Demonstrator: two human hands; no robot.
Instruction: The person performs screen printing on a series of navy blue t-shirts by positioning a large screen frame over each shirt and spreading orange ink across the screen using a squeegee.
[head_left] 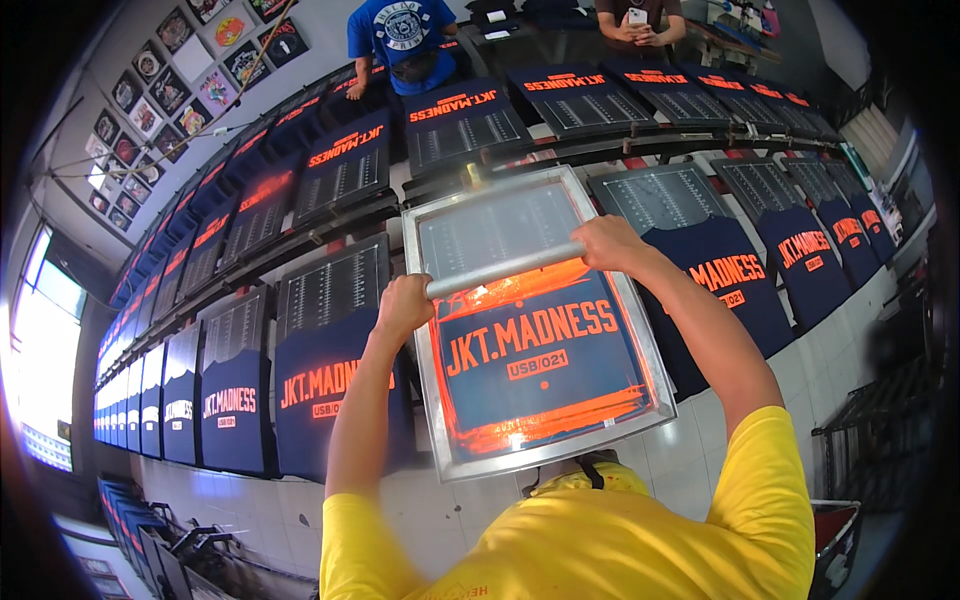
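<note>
The left arm (357,430) is slanting far and slightly right, the left hand (404,304) gripping; the right arm (718,335) is angling far left, the right hand (612,244) gripping farther away.

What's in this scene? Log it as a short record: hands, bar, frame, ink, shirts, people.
left hand: closed on left end of bar
right hand: closed on right end of bar
bar: metal, across the frame
frame: silver, tilted in view
ink: orange, smeared below the lettering
shirts: navy, orange print, on boards both sides
people: one in blue, one holding phone
</note>
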